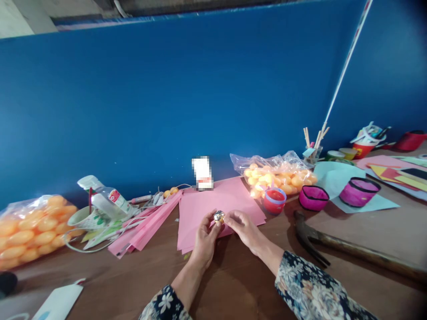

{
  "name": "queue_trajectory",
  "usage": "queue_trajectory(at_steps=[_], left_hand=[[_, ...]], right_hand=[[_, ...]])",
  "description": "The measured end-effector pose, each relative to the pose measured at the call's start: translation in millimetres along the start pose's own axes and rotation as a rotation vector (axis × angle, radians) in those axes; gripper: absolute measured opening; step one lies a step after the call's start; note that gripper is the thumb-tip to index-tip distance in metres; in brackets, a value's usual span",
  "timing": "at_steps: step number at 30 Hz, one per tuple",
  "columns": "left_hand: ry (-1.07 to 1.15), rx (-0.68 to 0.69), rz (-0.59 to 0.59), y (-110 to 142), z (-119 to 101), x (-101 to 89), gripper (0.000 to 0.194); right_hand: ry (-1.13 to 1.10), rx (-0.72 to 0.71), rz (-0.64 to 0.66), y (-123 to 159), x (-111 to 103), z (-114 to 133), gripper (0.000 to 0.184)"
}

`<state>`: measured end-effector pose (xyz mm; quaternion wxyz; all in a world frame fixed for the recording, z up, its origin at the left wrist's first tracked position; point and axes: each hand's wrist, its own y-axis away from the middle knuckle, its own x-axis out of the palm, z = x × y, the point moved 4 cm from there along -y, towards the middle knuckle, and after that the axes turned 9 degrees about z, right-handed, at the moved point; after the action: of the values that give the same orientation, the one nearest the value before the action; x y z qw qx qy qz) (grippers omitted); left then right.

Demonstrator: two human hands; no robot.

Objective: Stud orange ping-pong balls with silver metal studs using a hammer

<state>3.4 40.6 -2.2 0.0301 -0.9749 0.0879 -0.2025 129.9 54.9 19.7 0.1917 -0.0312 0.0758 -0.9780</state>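
My left hand point(204, 238) and my right hand point(242, 226) meet over a stack of pink paper sheets point(216, 202) on the brown table. Between their fingertips they pinch a small shiny silver ball point(219, 216), which looks wrapped in foil. Both hands have their fingers closed on it. Floral sleeves cover my forearms.
A bag of orange balls point(276, 173) lies behind a red cup point(274, 201). Two magenta bands point(313, 198) point(359, 191) sit to the right. A hammer point(333, 246) lies at the right front. At left are another bag of orange balls point(30, 231), a plastic bottle point(105, 198) and pink paper strips point(147, 226).
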Motion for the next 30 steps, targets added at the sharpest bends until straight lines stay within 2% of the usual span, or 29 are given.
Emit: queue_trajectory(at_steps=[30], left_hand=[[-0.048,0.004,-0.029,-0.3,-2.0,-0.2,0.048]], right_hand=[[0.006,0.020,0.005,1.0,-0.4,-2.4,0.030]])
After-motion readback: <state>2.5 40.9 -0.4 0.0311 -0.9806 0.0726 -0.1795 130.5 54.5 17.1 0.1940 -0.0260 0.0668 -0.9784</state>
